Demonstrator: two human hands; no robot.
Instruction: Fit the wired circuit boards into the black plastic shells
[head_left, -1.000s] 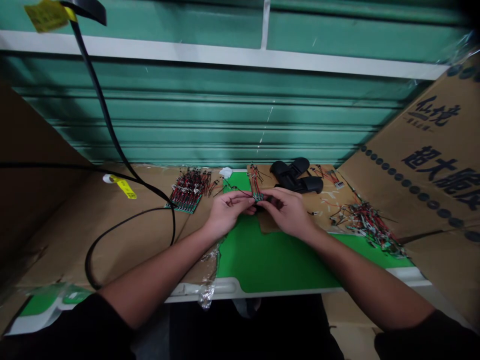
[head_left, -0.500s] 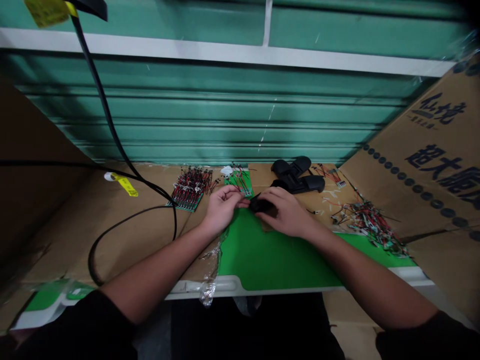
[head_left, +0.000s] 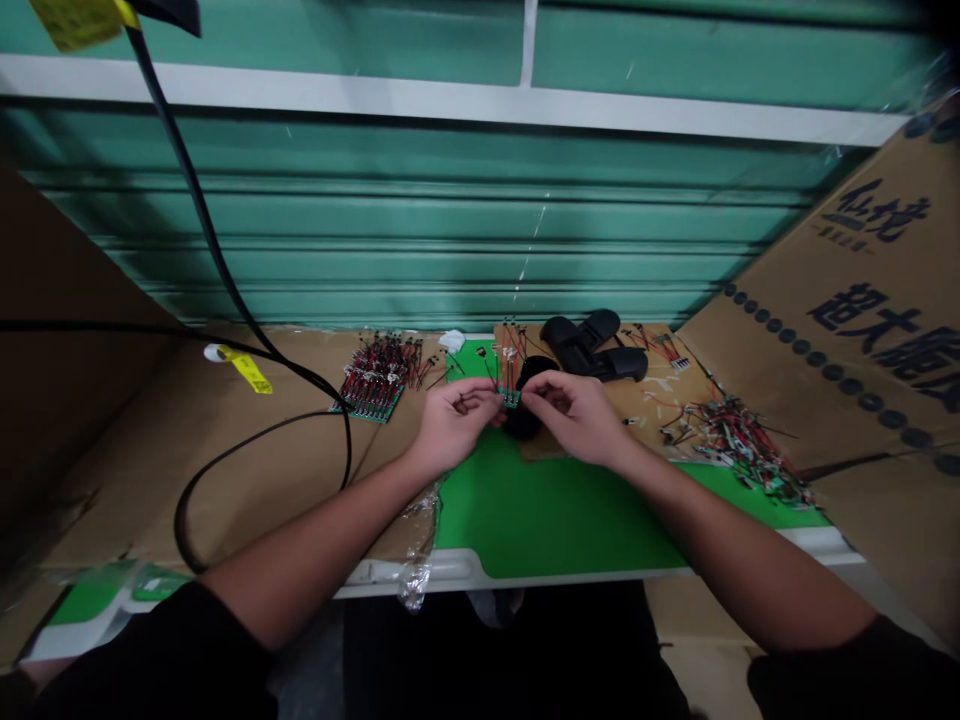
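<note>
Two hands at the bench, one small circuit board (head_left: 510, 398) between them, near the middle of the green tabletop (head_left: 577, 520); its red and black wires fan out away from the person, too fine to count. Left hand (head_left: 457, 422): thumb and fingers pinched on the board's left end. Right hand (head_left: 571, 412): fingers bent, tips at the board's right end; cannot tell whether they grip it or only touch. One dark rounded object (head_left: 540, 372) shows behind and below the right fingertips, partly hidden. Beyond, one black folding stand (head_left: 592, 347). Left of the hands, one large wired panel (head_left: 371, 390) lies on cardboard, its many rows uncountable. Far right, one heap of wired pieces (head_left: 750, 452), number unclear; one more little board (head_left: 679, 363) near the back edge. One white scrap (head_left: 452, 342); two yellow tags (head_left: 251, 372), one low and one high, by the black cables (head_left: 202, 210). Against half a second ago: the small board then lay past the left fingertips on the green, and the right hand held the dark object; now the board sits between both hands and the dark object shows more fully behind the right fingers. Panel and heap unchanged.
</note>
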